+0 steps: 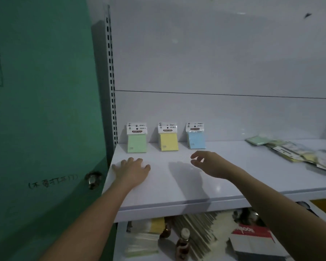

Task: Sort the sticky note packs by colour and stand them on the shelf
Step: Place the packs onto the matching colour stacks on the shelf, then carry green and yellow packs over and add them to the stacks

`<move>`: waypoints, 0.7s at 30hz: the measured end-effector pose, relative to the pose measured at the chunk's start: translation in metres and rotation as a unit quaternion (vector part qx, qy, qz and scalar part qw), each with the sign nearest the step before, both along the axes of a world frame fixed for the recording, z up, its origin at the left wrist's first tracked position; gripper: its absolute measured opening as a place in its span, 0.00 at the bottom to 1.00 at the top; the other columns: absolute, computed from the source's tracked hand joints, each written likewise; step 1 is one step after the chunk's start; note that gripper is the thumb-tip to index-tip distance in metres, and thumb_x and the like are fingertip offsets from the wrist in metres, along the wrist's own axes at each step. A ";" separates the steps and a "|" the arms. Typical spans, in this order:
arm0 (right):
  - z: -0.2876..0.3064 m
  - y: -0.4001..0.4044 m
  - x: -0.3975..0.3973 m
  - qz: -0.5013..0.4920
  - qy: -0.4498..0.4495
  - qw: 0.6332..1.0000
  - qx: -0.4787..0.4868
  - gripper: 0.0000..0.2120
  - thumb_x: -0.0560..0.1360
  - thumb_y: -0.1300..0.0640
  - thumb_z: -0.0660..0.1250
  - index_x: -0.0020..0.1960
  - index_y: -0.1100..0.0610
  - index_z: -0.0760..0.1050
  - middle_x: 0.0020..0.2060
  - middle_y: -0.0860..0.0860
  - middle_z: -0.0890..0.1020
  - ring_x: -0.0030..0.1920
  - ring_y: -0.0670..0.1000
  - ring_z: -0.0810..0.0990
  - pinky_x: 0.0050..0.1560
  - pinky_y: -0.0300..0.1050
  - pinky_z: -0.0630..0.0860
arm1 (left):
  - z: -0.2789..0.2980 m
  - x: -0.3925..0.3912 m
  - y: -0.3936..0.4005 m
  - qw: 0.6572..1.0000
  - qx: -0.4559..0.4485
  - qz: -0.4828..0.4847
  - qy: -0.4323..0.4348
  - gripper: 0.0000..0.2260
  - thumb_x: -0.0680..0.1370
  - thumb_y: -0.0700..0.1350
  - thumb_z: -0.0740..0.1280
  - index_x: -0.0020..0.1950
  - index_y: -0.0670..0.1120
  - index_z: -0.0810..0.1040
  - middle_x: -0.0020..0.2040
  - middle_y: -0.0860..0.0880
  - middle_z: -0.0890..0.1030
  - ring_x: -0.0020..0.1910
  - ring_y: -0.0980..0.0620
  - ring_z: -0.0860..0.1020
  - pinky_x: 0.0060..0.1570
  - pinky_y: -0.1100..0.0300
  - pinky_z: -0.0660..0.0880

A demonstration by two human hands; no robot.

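Three small groups of sticky note packs stand upright against the back panel of the white shelf (pixel 233 178): green packs (pixel 137 143) at the left, yellow packs (pixel 168 141) in the middle, blue packs (pixel 196 140) to their right. A loose heap of mixed packs (pixel 297 151) lies flat at the shelf's right end. My left hand (pixel 132 171) rests flat on the shelf in front of the green packs. My right hand (pixel 208 163) hovers above the shelf in front of the blue packs, fingers loosely curled, holding nothing.
A green door (pixel 41 110) with a round knob (pixel 93 179) stands just left of the shelf's slotted upright (pixel 111 76). The lower shelf holds paper packs, a red-and-white box (pixel 252 236) and brown bottles (pixel 183 242).
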State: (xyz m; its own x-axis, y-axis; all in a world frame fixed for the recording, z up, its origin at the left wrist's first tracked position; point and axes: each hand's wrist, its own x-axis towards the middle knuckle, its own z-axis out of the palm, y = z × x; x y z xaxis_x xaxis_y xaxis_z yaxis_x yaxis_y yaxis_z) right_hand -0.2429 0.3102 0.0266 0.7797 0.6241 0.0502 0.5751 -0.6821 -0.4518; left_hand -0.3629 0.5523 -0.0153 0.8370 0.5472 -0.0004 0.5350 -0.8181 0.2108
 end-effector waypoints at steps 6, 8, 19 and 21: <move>-0.004 -0.107 0.035 -0.016 -0.043 0.999 -0.016 0.19 0.78 0.41 0.58 0.63 0.49 0.74 0.57 0.49 0.80 0.55 0.51 0.77 0.58 0.48 0.74 | 0.026 0.055 -0.141 0.995 -0.048 -0.075 -0.048 0.25 0.78 0.64 0.52 0.73 0.56 0.66 0.73 0.49 0.66 0.71 0.44 0.64 0.69 0.45 0.60; -0.006 -0.154 0.050 -0.021 -0.040 0.999 -0.015 0.19 0.78 0.40 0.57 0.63 0.48 0.74 0.58 0.49 0.79 0.55 0.51 0.77 0.58 0.49 0.74 | 0.029 0.076 -0.198 0.992 -0.055 -0.099 -0.051 0.24 0.78 0.63 0.52 0.72 0.57 0.67 0.73 0.50 0.67 0.71 0.45 0.65 0.67 0.46 0.62; -0.009 -0.400 0.134 -0.126 0.000 0.990 0.062 0.17 0.79 0.43 0.58 0.61 0.50 0.75 0.53 0.49 0.80 0.49 0.48 0.78 0.49 0.45 0.76 | 0.038 0.168 -0.416 0.967 -0.154 -0.185 -0.078 0.20 0.77 0.61 0.58 0.68 0.56 0.71 0.68 0.52 0.72 0.66 0.50 0.71 0.64 0.51 0.69; -0.013 -0.421 0.143 -0.138 -0.003 0.986 0.089 0.15 0.79 0.45 0.59 0.59 0.51 0.76 0.53 0.50 0.80 0.49 0.49 0.78 0.48 0.45 0.76 | 0.037 0.181 -0.432 0.963 -0.171 -0.188 -0.085 0.19 0.78 0.59 0.60 0.67 0.56 0.71 0.68 0.52 0.73 0.65 0.51 0.72 0.62 0.54 0.69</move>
State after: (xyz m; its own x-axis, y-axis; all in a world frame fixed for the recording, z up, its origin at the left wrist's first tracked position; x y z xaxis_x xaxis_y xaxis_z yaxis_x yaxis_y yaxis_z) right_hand -0.1003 -0.1113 0.0139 0.9183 0.3686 0.1446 0.3809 -0.7228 -0.5766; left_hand -0.1823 0.1199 0.0220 0.9799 0.1973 0.0280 0.1481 -0.8148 0.5604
